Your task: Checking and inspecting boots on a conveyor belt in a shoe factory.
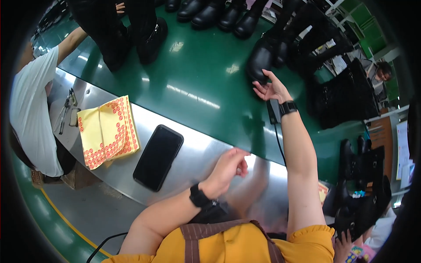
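Two hands work apart: the right hand point(272, 90), fingers spread, touches a black boot point(262, 57) on the green belt point(197, 83). The left hand point(228, 168) curls loosely over the steel ledge point(197, 151); whether it holds anything seems unclear. A phone point(158, 157) lies nearby.

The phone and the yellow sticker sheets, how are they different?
The phone is black, shiny and plain, while the yellow sticker sheets are pale yellow with rows of small red dots. The phone is one stiff slab lying flat; the sticker sheets are thin paper, several overlapping, with edges that lift a little. The phone lies nearer the left hand than the sheets do. Both rest on the metal ledge beside the green belt, and no hand touches either.
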`<state>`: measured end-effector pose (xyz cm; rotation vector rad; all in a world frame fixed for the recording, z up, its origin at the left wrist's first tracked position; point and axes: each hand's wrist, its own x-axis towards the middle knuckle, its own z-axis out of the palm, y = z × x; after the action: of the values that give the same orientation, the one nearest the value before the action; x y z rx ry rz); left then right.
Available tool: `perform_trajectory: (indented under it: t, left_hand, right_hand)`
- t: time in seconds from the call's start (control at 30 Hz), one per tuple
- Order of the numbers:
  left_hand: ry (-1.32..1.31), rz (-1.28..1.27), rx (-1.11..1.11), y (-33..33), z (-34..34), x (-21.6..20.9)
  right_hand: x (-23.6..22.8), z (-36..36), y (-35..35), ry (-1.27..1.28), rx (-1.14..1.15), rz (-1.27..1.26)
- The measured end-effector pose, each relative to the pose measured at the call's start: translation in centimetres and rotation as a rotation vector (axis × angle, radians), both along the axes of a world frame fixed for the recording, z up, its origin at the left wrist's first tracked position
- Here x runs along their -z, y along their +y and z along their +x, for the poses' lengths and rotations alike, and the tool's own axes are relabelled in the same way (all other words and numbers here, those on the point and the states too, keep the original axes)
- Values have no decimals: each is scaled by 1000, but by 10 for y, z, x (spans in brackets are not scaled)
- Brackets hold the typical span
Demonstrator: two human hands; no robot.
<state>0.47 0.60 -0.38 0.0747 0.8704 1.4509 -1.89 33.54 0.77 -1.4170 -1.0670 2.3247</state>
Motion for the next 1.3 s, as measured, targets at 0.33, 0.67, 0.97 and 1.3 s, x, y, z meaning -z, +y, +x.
perform_trajectory:
  t: [0.33,0.67,0.97,1.3]
  left_hand:
    - [-375,281,-79,9,-4,0]
    - [-594,590,247,-3,21,-5]
    - [-709,551,229,-1,17,5]
    - [-584,519,204,-5,18,0]
  right_hand:
    - [-98,168,-258,225,-34,-58]
    - [-70,272,-345,-95,-275,766]
    - [-71,424,-287,-1284,209,1325]
    - [-43,419,-331,-1172,51,1259]
